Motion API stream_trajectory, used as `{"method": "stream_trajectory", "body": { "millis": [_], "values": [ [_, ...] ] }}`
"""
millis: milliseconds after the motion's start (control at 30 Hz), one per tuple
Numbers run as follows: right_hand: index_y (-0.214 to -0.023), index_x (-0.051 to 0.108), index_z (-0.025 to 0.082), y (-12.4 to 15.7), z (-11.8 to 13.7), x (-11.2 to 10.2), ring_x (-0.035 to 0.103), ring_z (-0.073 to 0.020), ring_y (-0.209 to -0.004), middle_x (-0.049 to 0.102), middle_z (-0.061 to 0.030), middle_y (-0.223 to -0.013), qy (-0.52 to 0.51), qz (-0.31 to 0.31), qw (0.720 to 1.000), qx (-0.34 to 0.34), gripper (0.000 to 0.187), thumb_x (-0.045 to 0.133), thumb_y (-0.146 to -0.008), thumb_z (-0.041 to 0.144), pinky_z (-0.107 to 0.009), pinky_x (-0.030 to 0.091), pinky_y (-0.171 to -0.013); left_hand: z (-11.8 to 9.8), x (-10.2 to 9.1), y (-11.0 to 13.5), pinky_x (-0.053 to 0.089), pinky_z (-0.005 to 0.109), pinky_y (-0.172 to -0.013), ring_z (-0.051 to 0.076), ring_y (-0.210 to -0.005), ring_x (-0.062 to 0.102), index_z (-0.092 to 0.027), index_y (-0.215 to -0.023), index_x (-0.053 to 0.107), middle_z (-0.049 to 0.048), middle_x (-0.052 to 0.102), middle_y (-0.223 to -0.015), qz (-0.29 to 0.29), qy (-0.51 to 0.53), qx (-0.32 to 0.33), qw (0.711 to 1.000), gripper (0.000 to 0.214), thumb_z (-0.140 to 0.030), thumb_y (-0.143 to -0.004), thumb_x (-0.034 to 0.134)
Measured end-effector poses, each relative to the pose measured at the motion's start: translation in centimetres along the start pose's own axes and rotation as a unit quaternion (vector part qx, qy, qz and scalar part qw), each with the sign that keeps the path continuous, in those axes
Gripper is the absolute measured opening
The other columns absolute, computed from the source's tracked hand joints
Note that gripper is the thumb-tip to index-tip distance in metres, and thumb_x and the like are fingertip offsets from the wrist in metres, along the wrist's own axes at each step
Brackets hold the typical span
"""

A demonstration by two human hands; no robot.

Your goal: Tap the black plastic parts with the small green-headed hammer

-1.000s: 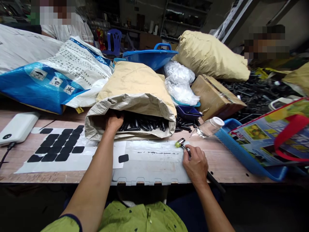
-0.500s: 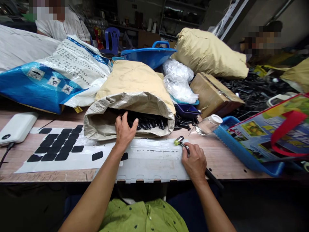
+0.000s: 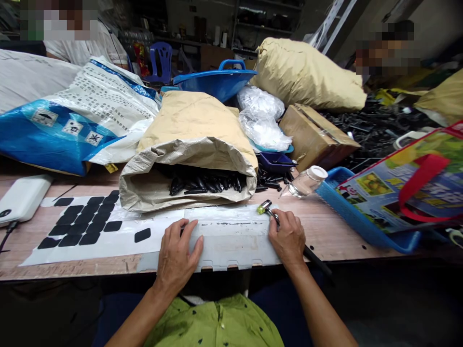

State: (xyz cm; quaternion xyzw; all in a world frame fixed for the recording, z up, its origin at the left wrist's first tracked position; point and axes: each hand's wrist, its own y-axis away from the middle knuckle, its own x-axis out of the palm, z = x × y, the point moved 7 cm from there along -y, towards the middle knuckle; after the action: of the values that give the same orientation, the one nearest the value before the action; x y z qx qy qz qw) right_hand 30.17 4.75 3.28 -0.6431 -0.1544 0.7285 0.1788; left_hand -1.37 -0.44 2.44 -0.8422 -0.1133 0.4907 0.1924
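My right hand (image 3: 287,237) is closed around a small hammer (image 3: 265,207) with a shiny metal head, a yellow-green face and a black handle running back past my wrist. Its head rests over the grey-white board (image 3: 235,246). My left hand (image 3: 179,253) is spread above the board's left end, thumb and fingers apart. Beneath those fingertips a bit of dark pad shows, mostly covered, so I cannot tell whether they touch it. Behind, the paper sack (image 3: 195,118) lies with its mouth towards me, black plastic parts (image 3: 206,182) inside. Black rounded pads (image 3: 81,226) cover a white sheet (image 3: 119,243) at left.
A white power bank (image 3: 25,197) with a cable sits far left, below a blue-and-white bag (image 3: 72,120). Right of the sack are a clear plastic cup (image 3: 307,182), a cardboard box (image 3: 314,135) and a blue basket (image 3: 361,217). Two people are beyond the table.
My left hand has come out of the sack's mouth and moved down towards me, over the board. My right hand keeps the hammer in nearly the same place. The view has shifted slightly.
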Motion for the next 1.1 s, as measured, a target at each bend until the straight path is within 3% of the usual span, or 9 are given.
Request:
{"method": "stream_trajectory", "body": {
  "millis": [467, 1100],
  "values": [
    [-0.115, 0.066, 0.023, 0.17, -0.16, 0.16, 0.05, -0.0225, -0.09, 0.061, -0.0058, -0.095, 0.019, 0.019, 1.0, 0.005, 0.022, 0.051, -0.098, 0.027, -0.034, 0.032, -0.075, -0.83, 0.64, 0.05, 0.05, 0.049, -0.098, 0.032, -0.116, 0.056, -0.021, -0.125, 0.065, 0.014, 0.059, -0.124, 0.006, -0.078, 0.034, 0.996, 0.032, -0.032, -0.097, 0.058],
    [-0.118, 0.062, 0.022, 0.03, -0.51, -0.02, 0.051, -0.0243, -0.087, 0.063, -0.0083, -0.096, -0.026, 0.02, 0.999, -0.023, 0.025, 0.048, -0.099, 0.03, -0.036, 0.032, -0.073, -1.06, 0.11, 0.07, 0.051, 0.047, -0.102, 0.029, -0.112, 0.063, -0.023, -0.117, 0.068, 0.0102, 0.067, -0.118, -0.033, -0.068, -0.008, 0.997, 0.028, -0.02, -0.089, 0.061]
  ]
}}
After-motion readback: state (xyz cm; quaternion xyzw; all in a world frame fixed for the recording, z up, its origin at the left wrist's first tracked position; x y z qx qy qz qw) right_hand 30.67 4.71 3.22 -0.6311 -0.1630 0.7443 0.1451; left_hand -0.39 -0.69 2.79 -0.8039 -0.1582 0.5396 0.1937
